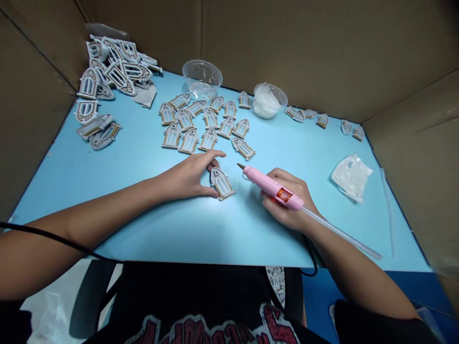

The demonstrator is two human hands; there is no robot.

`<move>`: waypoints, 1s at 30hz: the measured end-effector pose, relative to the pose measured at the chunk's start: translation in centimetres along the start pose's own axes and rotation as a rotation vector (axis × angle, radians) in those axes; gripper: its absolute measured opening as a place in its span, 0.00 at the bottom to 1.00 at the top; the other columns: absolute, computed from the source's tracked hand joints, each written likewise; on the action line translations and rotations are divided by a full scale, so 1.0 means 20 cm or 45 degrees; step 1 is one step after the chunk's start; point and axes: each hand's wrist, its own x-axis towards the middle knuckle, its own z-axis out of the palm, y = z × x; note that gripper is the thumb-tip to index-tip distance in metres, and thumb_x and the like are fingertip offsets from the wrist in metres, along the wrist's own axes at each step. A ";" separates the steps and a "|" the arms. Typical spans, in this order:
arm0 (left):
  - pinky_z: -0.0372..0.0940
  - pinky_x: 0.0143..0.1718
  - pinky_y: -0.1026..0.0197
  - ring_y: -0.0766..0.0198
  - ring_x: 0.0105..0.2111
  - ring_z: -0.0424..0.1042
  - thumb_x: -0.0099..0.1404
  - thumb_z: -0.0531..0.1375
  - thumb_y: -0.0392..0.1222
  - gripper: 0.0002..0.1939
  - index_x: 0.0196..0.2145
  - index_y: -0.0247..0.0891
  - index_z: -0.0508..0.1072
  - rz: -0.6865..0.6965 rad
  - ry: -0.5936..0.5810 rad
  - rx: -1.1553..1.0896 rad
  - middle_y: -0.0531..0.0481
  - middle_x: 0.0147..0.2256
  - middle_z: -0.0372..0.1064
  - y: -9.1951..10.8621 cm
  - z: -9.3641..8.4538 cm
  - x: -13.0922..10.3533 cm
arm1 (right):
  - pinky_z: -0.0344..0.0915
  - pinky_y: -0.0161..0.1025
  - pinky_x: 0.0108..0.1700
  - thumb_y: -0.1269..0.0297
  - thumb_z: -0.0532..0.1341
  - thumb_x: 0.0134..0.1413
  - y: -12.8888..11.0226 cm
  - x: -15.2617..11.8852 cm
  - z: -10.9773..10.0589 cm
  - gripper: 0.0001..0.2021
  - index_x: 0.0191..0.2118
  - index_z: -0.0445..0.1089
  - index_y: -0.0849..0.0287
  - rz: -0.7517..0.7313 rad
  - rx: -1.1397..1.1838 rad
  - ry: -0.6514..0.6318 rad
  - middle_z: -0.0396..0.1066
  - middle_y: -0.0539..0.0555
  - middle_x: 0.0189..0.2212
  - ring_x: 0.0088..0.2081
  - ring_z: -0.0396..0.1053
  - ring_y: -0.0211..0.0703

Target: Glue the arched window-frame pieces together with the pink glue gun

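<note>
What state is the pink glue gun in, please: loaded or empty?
Loaded: a clear glue stick runs into the back of the glue gun, a long end outside.

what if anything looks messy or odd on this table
The heap of white arched pieces at the back left looks jumbled, overlapping at different angles. The white scrap at the right looks crumpled, with ragged edges. No spill shows.

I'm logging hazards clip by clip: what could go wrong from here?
The glue gun in the right hand has its nozzle pointing toward the left hand; if hot, a slip might burn it. A drip could mark the arched piece lying just beyond the nozzle. The clear stick jutting out behind the gun, near the right forearm, might catch and jerk the nozzle.
</note>
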 end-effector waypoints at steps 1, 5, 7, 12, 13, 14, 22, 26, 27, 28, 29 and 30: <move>0.66 0.52 0.52 0.49 0.51 0.75 0.55 0.74 0.54 0.46 0.65 0.42 0.59 0.006 0.000 -0.036 0.44 0.52 0.74 0.00 0.00 0.00 | 0.65 0.39 0.31 0.72 0.59 0.48 0.01 0.01 -0.01 0.05 0.27 0.64 0.55 0.039 0.020 -0.002 0.69 0.50 0.29 0.27 0.68 0.39; 0.66 0.49 0.55 0.51 0.48 0.76 0.57 0.72 0.54 0.42 0.63 0.41 0.61 0.021 0.003 -0.054 0.45 0.49 0.75 -0.01 -0.01 0.00 | 0.61 0.39 0.28 0.67 0.61 0.48 0.12 0.03 -0.03 0.04 0.26 0.64 0.54 0.403 -0.002 0.144 0.66 0.48 0.25 0.25 0.64 0.39; 0.65 0.49 0.54 0.51 0.48 0.75 0.58 0.72 0.55 0.37 0.60 0.40 0.66 0.038 -0.008 0.038 0.44 0.48 0.75 0.00 -0.02 0.00 | 0.60 0.39 0.27 0.65 0.62 0.48 0.17 0.05 -0.04 0.04 0.28 0.65 0.54 0.565 -0.012 0.284 0.66 0.48 0.25 0.25 0.62 0.39; 0.60 0.54 0.48 0.45 0.49 0.72 0.57 0.73 0.62 0.28 0.45 0.39 0.75 0.020 -0.085 0.328 0.44 0.43 0.75 0.04 -0.01 -0.01 | 0.61 0.37 0.23 0.65 0.62 0.49 0.16 0.05 -0.07 0.02 0.31 0.69 0.54 0.659 0.193 0.522 0.67 0.47 0.25 0.23 0.64 0.38; 0.60 0.54 0.48 0.44 0.49 0.72 0.55 0.73 0.64 0.30 0.44 0.39 0.76 -0.001 -0.092 0.357 0.43 0.43 0.75 0.04 0.00 -0.01 | 0.61 0.37 0.22 0.65 0.62 0.49 0.15 0.05 -0.08 0.02 0.31 0.69 0.54 0.659 0.242 0.536 0.67 0.47 0.25 0.22 0.64 0.38; 0.59 0.54 0.47 0.43 0.49 0.72 0.54 0.73 0.67 0.33 0.45 0.39 0.76 -0.017 -0.089 0.369 0.43 0.43 0.75 0.04 0.00 -0.01 | 0.61 0.36 0.22 0.65 0.61 0.50 0.14 0.05 -0.08 0.01 0.31 0.69 0.54 0.660 0.286 0.546 0.66 0.46 0.24 0.22 0.65 0.38; 0.56 0.58 0.48 0.47 0.56 0.66 0.78 0.46 0.52 0.25 0.63 0.44 0.72 0.172 -0.169 0.199 0.40 0.55 0.71 0.03 -0.02 -0.02 | 0.61 0.36 0.21 0.65 0.60 0.50 0.13 0.04 -0.07 0.01 0.32 0.69 0.53 0.694 0.349 0.510 0.65 0.45 0.22 0.21 0.65 0.38; 0.58 0.54 0.49 0.49 0.50 0.70 0.78 0.45 0.51 0.25 0.55 0.40 0.78 0.123 -0.188 0.185 0.40 0.49 0.75 0.07 -0.01 -0.02 | 0.61 0.36 0.20 0.64 0.60 0.50 0.13 0.04 -0.05 0.02 0.32 0.69 0.54 0.650 0.322 0.470 0.65 0.45 0.23 0.20 0.65 0.37; 0.58 0.53 0.49 0.50 0.49 0.71 0.78 0.46 0.52 0.25 0.53 0.39 0.78 0.092 -0.188 0.180 0.41 0.48 0.76 0.08 -0.01 -0.02 | 0.62 0.36 0.20 0.64 0.60 0.50 0.13 0.04 -0.05 0.02 0.32 0.69 0.54 0.640 0.318 0.468 0.65 0.45 0.24 0.20 0.65 0.37; 0.59 0.52 0.50 0.50 0.47 0.72 0.78 0.47 0.53 0.25 0.52 0.38 0.79 0.068 -0.186 0.176 0.41 0.46 0.77 0.09 0.00 -0.02 | 0.62 0.36 0.20 0.64 0.60 0.50 0.13 0.05 -0.04 0.02 0.31 0.69 0.53 0.630 0.313 0.469 0.66 0.46 0.24 0.20 0.65 0.37; 0.59 0.51 0.50 0.51 0.46 0.73 0.77 0.48 0.54 0.24 0.50 0.38 0.79 0.054 -0.183 0.173 0.42 0.45 0.78 0.09 0.00 -0.01 | 0.62 0.36 0.20 0.64 0.60 0.50 0.12 0.05 -0.04 0.02 0.31 0.69 0.53 0.620 0.306 0.469 0.66 0.46 0.25 0.20 0.65 0.36; 0.59 0.50 0.51 0.52 0.45 0.73 0.77 0.49 0.54 0.24 0.49 0.39 0.80 0.049 -0.178 0.170 0.43 0.44 0.79 0.10 0.00 -0.01 | 0.63 0.36 0.20 0.64 0.60 0.50 0.12 0.05 -0.04 0.02 0.31 0.69 0.53 0.612 0.297 0.467 0.66 0.46 0.25 0.20 0.65 0.36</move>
